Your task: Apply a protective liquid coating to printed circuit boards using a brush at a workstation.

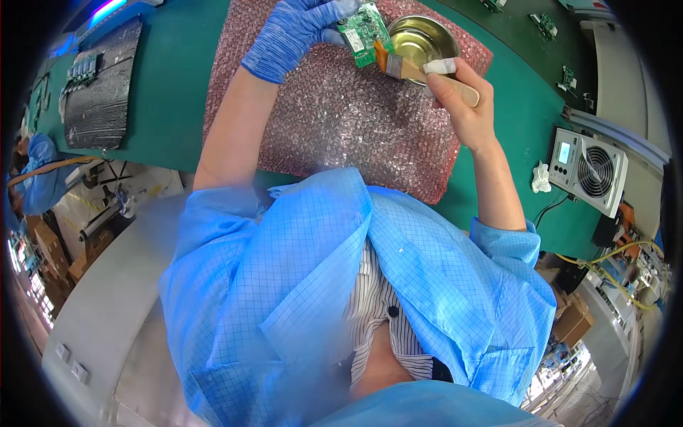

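My left hand (295,35), in a blue knit glove, grips a green circuit board (364,32) by its left edge and holds it tilted over the bubble wrap. My right hand (466,99) has white coverings on some fingertips and is closed round the wooden handle of a flat brush (409,70). The orange-brown bristles touch or nearly touch the board's lower right corner. Just right of the board stands a round metal bowl (448,43) with a little yellowish-looking liquid or sheen inside; the brush crosses in front of its near rim.
Pink bubble wrap (341,128) covers part of the green bench (171,78). Boards lie on a black mat (107,92) at left; further boards (544,27) sit far right. A fan unit (589,169) and crumpled tissue (541,178) are on the right. Another person's blue sleeve (43,171) shows far left.
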Demonstrator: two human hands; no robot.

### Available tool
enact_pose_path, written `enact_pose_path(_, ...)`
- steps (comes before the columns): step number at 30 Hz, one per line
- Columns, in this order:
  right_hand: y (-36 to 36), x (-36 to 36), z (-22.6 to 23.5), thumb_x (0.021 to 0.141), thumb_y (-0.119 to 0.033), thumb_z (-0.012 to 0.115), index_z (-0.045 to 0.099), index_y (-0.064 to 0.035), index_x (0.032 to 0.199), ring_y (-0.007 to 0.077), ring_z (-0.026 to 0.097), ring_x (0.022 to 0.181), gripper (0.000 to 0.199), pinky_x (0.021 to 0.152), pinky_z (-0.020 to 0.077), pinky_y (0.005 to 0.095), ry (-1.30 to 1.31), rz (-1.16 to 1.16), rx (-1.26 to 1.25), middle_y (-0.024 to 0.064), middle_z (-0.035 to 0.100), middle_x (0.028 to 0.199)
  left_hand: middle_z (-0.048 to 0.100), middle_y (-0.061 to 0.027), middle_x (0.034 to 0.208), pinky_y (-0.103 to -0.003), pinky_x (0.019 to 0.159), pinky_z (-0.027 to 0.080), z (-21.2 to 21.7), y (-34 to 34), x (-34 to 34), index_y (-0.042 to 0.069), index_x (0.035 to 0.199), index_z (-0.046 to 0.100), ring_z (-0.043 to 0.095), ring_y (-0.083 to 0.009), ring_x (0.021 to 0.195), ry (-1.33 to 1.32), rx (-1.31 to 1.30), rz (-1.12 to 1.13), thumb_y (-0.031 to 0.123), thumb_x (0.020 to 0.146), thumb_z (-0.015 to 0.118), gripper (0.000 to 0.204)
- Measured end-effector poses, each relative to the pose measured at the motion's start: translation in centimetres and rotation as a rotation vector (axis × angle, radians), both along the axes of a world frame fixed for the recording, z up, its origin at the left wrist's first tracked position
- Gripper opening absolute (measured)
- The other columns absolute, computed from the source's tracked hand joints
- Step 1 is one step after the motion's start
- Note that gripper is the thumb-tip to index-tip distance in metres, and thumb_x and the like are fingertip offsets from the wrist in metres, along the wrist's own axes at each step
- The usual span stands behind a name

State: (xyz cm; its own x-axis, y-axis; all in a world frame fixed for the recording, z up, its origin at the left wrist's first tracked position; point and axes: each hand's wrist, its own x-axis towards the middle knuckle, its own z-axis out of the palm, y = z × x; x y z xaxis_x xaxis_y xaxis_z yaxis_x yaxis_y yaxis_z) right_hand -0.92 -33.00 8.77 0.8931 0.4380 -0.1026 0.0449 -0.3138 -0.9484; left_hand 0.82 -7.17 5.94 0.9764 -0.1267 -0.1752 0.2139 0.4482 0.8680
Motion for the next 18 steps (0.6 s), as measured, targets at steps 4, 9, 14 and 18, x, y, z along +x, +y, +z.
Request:
enact_pose_path(4, 0.6, 0.3, 0.3, 0.084, -0.016, 0.061, 0.060, -0.0006, 0.100, 0.0063, 0.054, 0.066, 0.023, 0.055, 0.0448, 0.0192, -0.070, -0.128, 0.192, 0.0031, 0.060, 0.079, 0.063, -0.0036, 0.085, -0.024, 0.062, 0.053, -0.1, -0.1, -0.3, 0.005, 0.095, 0.061, 0.062, -0.0125, 0.072, -0.055, -0.105, 0.061, 0.013, 0.082, 0.063, 0.015)
enact_pose_path(9, 2.4, 1.5, 0.2, 0.084, -0.015, 0.062, 0.060, 0.0007, 0.101, 0.0059, 0.055, 0.066, 0.023, 0.056, 0.0451, 0.0188, -0.223, -0.157, 0.204, 0.0030, 0.060, 0.080, 0.062, -0.0036, 0.085, -0.024, 0.062, 0.054, 0.3, -0.2, -0.6, 0.005, 0.095, 0.060, 0.062, -0.0135, 0.073, -0.009, -0.081, 0.082, 0.010, 0.082, 0.063, 0.014)
enact_pose_path(14, 1.8, 0.0, -1.9, 0.085, -0.012, 0.060, 0.058, 0.0025, 0.098, 0.0055, 0.054, 0.064, 0.019, 0.055, 0.0444, 0.0186, -0.351, -0.124, 0.097, 0.0039, 0.060, 0.079, 0.062, -0.0031, 0.083, -0.025, 0.062, 0.055, 0.6, -0.4, -0.8, 0.005, 0.094, 0.060, 0.062, -0.0134, 0.073, -0.029, -0.146, 0.170, 0.008, 0.082, 0.062, 0.012)
enact_pose_path(18, 1.8, -1.2, -1.3, 0.085, -0.009, 0.058, 0.058, 0.0025, 0.096, 0.0060, 0.054, 0.061, 0.016, 0.052, 0.0436, 0.0186, -0.305, -0.127, 0.049, 0.0036, 0.060, 0.075, 0.062, -0.0034, 0.085, -0.025, 0.060, 0.055, -0.5, -0.1, -0.8, 0.006, 0.094, 0.060, 0.062, -0.0130, 0.073, -0.034, -0.135, 0.253, 0.006, 0.083, 0.061, 0.011)
